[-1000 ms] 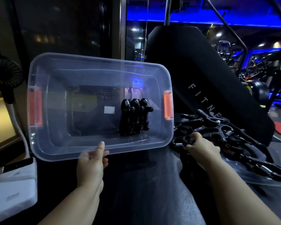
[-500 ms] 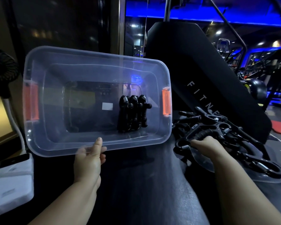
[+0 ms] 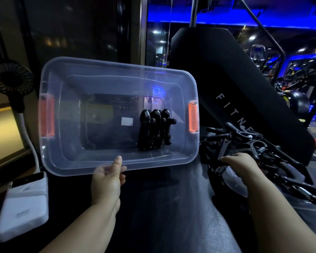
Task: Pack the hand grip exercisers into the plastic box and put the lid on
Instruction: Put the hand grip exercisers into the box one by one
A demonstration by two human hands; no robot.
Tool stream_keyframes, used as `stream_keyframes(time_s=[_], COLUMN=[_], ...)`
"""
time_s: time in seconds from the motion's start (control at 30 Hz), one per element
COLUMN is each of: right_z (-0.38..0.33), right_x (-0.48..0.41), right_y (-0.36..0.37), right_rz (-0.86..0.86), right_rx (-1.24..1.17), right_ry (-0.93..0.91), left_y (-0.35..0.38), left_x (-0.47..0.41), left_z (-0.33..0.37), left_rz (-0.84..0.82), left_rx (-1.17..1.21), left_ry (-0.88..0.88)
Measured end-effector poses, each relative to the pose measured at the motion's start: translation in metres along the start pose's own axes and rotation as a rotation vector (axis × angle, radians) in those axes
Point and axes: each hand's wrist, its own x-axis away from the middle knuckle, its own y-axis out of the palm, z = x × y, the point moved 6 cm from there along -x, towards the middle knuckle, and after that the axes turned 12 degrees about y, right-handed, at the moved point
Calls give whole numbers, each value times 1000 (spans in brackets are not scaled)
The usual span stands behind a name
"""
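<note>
Seen from the head camera, the clear plastic box [image 3: 106, 63] is tipped up so that its open side faces the person, with an orange latch [image 3: 47, 120] on the left end and another [image 3: 193, 117] on the right. The left hand [image 3: 108, 179] holds it by the near long rim, towards the middle: the thumb lies straight up against the front of the rim and the other fingers are curled behind it, pinching the edge. Three black exercisers [image 3: 154, 129] stand side by side against the box floor, in its right part, above and to the right of that hand. Just beside the box's right end lies the pile of exercisers [image 3: 281, 161], resting on a clear plastic sheet that looks like the lid [image 3: 232, 185]. The right hand [image 3: 239, 161] is on the near left edge of the pile, its fingers curled over a loose exerciser [image 3: 226, 152]. A black fan [image 3: 11, 77] and a white power bank [image 3: 24, 207] sit at the left; a black machine [image 3: 226, 79] lettered "FITNE" rises behind.
</note>
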Motion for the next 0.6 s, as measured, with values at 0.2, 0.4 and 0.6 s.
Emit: stream_keyframes(time_s=[0.2,0.4,0.6], right_z=[0,-2,-11], right_x=[-3,-3,7], right_y=[2,-3,-7], right_rz=[-19,-122,-239], right_rx=[-109,-399,-571], right_ry=[15,-34,-108], left_y=[1,0,1], left_x=[0,0,1], left_z=[1,1,1], left_rz=[-8,-9,-11], left_rx=[6,9,8], left_ry=[3,2,0])
